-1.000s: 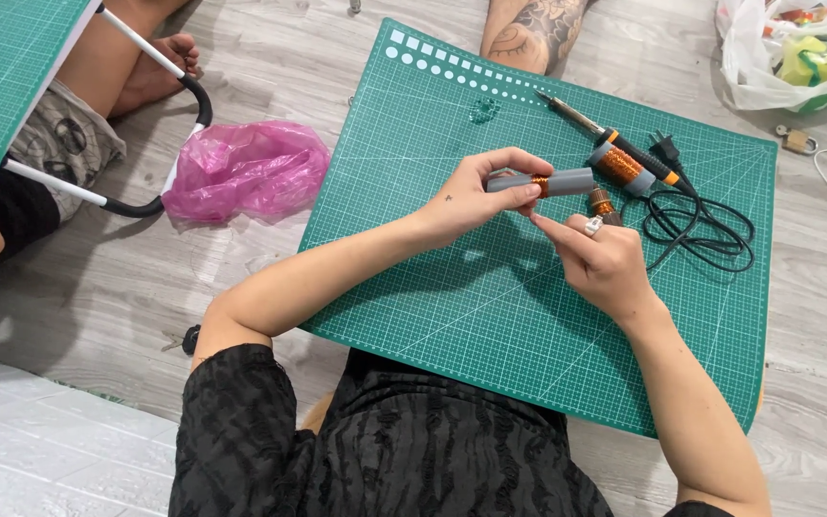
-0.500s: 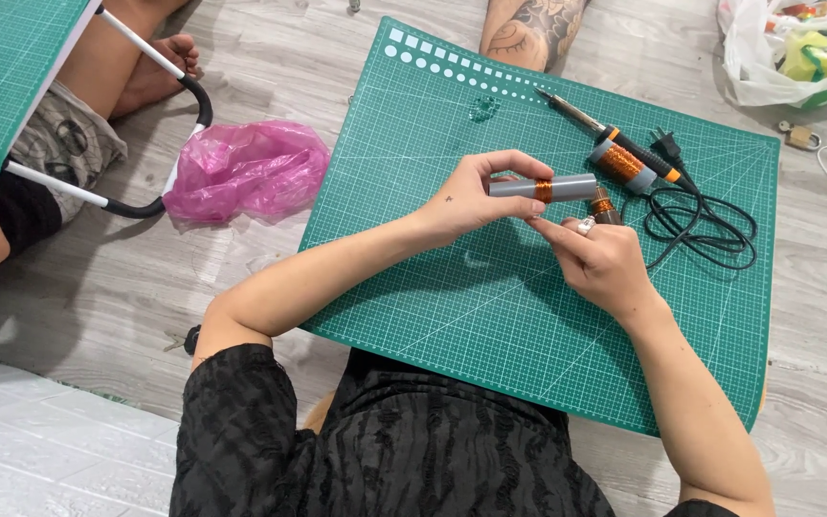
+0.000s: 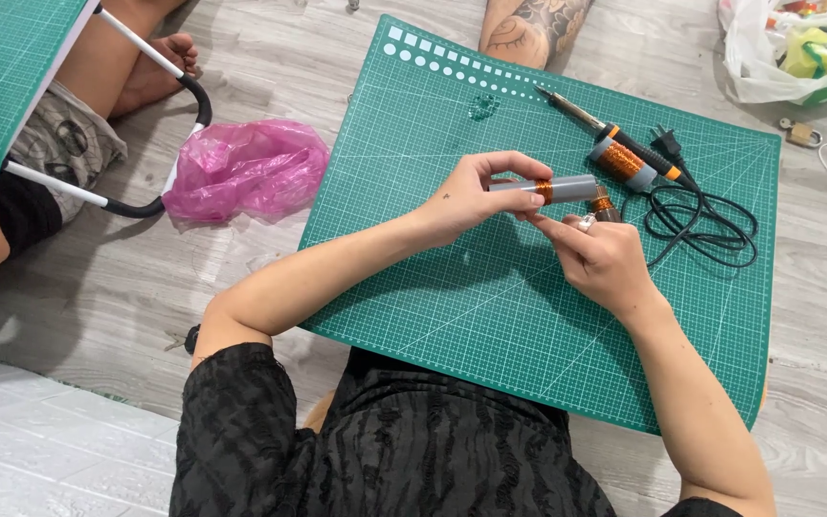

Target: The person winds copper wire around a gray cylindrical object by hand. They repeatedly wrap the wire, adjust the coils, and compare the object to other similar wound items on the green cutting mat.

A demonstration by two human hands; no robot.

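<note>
Firmly left hand (image 3: 471,196) around grey tube (image 3: 567,188)

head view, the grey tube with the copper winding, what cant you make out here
- Grey tube, head view: its left end is hidden inside the left hand.
- Right hand: its fingertips hide what they grip under the tube.
- Copper wire: too thin to trace.
- White bag: cut off by the frame edge.

**Floor and surroundings**

Grey wood-plank floor (image 3: 174,278), evenly lit, soft shadows. Lighter whitish planks (image 3: 40,450) bottom left. Green cutting mat (image 3: 490,316) lies flat on the floor in the middle; second green mat (image 3: 2,57) top left. Crumpled pink plastic bag (image 3: 246,168) beside the mat, white bag (image 3: 768,57) top right
</note>
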